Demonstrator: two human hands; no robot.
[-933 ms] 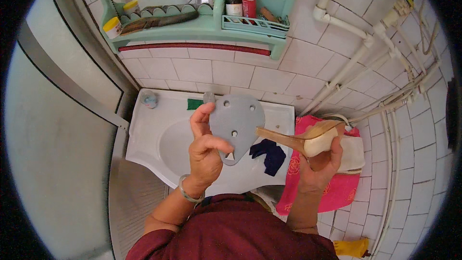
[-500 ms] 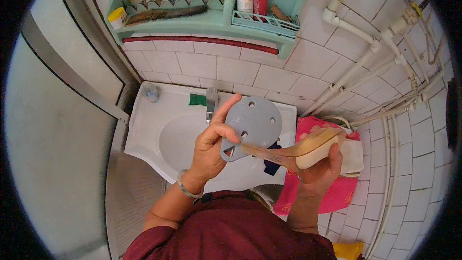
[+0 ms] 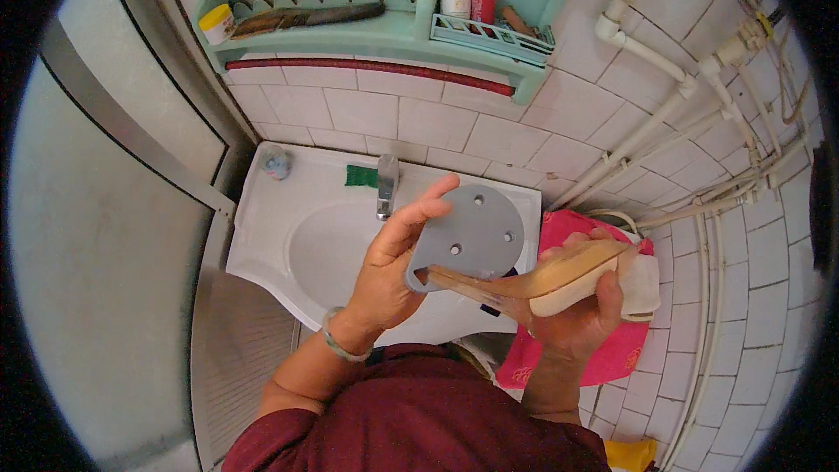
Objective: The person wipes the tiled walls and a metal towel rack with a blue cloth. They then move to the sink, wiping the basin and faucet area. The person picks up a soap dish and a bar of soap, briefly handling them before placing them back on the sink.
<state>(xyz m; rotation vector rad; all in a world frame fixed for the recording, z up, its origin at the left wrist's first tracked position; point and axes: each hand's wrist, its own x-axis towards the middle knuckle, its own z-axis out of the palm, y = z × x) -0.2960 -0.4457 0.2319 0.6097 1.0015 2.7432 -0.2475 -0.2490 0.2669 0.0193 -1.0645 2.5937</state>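
Note:
My left hand (image 3: 389, 267) holds a flat grey disc (image 3: 489, 227) with several small holes in its face. The disc's lower left narrows to a tab with a triangular opening. A tan, sheer, stocking-like strip (image 3: 468, 285) stretches from that opening to my right hand (image 3: 577, 332). My right fingers are closed around a cream bar (image 3: 568, 295), which looks like soap, with the tan material over it. Both hands are above the right side of the white washbasin (image 3: 301, 192), and my left index finger sticks up behind the disc.
A chrome tap (image 3: 387, 183) and a green scouring pad (image 3: 360, 176) are at the basin's back. A mint-green shelf (image 3: 332, 39) with bottles and combs hangs above. Pink cloth (image 3: 524, 358) is at the right, below white pipes (image 3: 647, 52). A frosted door (image 3: 114, 253) stands left.
The disc has shifted slightly right and down and turned a little. My left thumb has moved up off its front face. The bar in my right hand has shifted slightly left.

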